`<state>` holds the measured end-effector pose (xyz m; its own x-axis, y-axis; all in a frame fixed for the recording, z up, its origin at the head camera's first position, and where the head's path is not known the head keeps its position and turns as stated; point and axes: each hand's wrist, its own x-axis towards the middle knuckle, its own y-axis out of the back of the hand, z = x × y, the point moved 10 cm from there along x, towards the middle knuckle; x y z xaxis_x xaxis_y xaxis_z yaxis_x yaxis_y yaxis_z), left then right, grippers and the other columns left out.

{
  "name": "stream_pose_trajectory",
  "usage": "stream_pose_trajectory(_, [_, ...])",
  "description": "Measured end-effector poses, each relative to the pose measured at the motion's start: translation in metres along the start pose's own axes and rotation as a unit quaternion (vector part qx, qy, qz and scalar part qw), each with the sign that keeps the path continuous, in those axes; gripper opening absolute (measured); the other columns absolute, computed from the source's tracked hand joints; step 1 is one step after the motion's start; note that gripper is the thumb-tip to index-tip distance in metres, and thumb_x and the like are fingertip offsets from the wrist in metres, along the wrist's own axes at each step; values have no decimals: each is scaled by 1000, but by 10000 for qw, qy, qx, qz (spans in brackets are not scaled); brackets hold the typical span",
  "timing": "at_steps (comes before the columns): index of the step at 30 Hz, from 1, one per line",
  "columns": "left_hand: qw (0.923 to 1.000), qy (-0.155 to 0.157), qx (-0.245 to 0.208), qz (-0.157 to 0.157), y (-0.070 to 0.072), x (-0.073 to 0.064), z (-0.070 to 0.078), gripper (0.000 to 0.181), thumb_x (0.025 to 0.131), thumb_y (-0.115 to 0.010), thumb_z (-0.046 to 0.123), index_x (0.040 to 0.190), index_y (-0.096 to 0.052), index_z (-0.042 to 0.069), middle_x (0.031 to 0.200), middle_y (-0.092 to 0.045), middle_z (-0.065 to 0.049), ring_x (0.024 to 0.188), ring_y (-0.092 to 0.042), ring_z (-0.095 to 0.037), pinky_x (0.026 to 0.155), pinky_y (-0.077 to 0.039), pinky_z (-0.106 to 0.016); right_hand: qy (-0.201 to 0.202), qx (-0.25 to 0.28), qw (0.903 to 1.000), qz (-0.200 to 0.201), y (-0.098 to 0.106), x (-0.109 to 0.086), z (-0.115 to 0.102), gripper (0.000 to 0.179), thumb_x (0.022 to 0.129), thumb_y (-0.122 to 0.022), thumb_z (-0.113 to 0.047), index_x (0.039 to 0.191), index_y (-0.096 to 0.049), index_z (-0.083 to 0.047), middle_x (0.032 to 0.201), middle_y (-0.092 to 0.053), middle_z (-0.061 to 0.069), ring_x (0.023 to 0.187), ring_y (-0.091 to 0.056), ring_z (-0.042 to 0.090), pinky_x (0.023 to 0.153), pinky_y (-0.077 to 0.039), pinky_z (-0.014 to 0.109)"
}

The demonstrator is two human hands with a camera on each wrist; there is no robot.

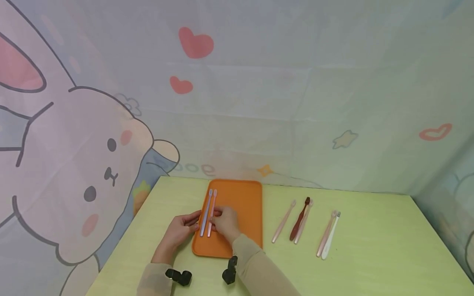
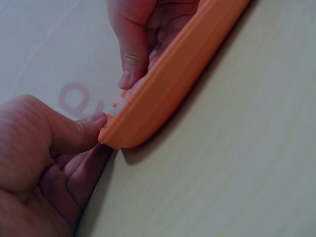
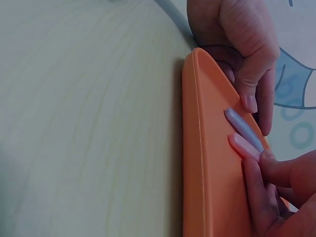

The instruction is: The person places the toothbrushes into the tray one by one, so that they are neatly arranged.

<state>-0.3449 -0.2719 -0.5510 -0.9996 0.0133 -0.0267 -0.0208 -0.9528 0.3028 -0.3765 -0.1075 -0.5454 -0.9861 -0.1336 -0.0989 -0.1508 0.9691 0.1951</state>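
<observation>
An orange tray (image 1: 246, 209) lies on the table. Along its left side two toothbrushes sit side by side, a purple toothbrush (image 1: 205, 213) nearer the rim and a pink toothbrush (image 1: 213, 202) to its right. My right hand (image 1: 227, 224) pinches the pink toothbrush between thumb and fingers; in the right wrist view its pink handle end (image 3: 243, 146) sticks out beyond the fingertips. My left hand (image 1: 179, 231) grips the tray's left rim, the thumb on top and the fingers outside, as the left wrist view shows. The purple handle (image 3: 242, 126) lies close to the left thumb.
Right of the tray, on the pale green table (image 1: 377, 238), lie a pink toothbrush (image 1: 283, 223), a brown toothbrush (image 1: 299, 222) crossing another pink one (image 1: 305, 218), and a white toothbrush (image 1: 331, 237) beside a further pink one (image 1: 326, 235). A printed cloth (image 1: 259, 102) hangs behind.
</observation>
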Motion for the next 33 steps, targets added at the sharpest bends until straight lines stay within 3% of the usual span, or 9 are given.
stream_pose_trajectory(10, [10000, -47, 45, -27, -2, 1, 1, 50, 94, -66, -10, 144, -61, -9, 141, -63, -28, 135, -60, -40, 106, -55, -36, 164, -163, 9997, 83, 5, -4, -4, 37, 93, -75, 7, 129, -71, 11, 100, -68, 11, 71, -69, 12, 60, -63, 28])
stream_pose_trajectory(19, [10000, 45, -1, 32, -1, 1, 0, 49, 95, -66, -11, 144, -62, -9, 141, -64, -28, 136, -60, -40, 111, -50, -47, 192, -198, 9996, 85, 4, -4, 1, 40, 93, -76, 4, 132, -70, 10, 105, -71, 11, 74, -71, 13, 62, -63, 28])
stream_pose_trajectory(27, [9999, 74, 93, 39, -1, 2, -3, 51, 96, -66, -10, 146, -60, -8, 143, -62, -27, 138, -58, -40, 113, -47, -51, 275, 57, 9996, 14, 4, -5, 2, 40, 92, -76, 6, 132, -69, 12, 104, -71, 10, 86, -75, 17, 66, -65, 29])
stream_pose_trajectory(33, [9999, 73, 56, 41, 0, 2, -4, 52, 95, -67, -10, 146, -60, -7, 142, -63, -26, 138, -58, -39, 113, -47, -49, 176, 304, 9994, -43, 4, -6, 5, 41, 94, -76, 3, 134, -68, 11, 106, -70, 10, 84, -73, 15, 68, -65, 29])
